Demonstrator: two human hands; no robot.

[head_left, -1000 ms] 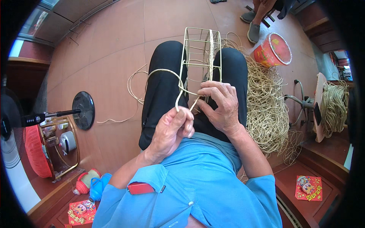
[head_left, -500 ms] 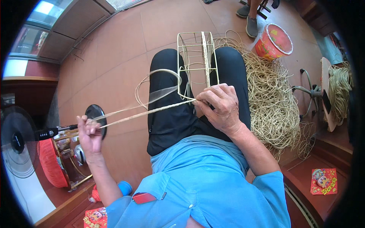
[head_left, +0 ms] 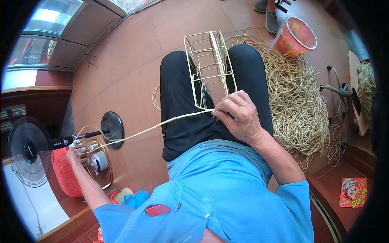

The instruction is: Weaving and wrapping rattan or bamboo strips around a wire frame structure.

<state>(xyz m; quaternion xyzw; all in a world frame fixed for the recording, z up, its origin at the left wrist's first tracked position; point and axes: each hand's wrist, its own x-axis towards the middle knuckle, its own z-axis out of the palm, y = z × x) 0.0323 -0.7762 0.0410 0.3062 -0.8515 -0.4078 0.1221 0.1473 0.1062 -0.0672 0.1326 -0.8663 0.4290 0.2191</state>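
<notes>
A pale wire frame (head_left: 208, 69) rests between my black-trousered thighs. My right hand (head_left: 238, 115) grips the near corner of the frame and pinches a tan rattan strand (head_left: 154, 128) against it. The strand runs taut to the left to my left hand (head_left: 73, 156), which is stretched far out, closed on the strand's end, just under the pole of a standing fan (head_left: 30, 150).
A large heap of loose rattan cord (head_left: 296, 101) lies on the tiled floor to my right. A red bucket (head_left: 295, 37) and another person's feet (head_left: 269, 16) are beyond it. The fan's round black base (head_left: 112, 128) and a red basket (head_left: 67, 178) sit at left.
My left hand has drawn the strand from my lap far out to the left, pulling its loose loop straight and taut. My right hand stays on the frame's corner.
</notes>
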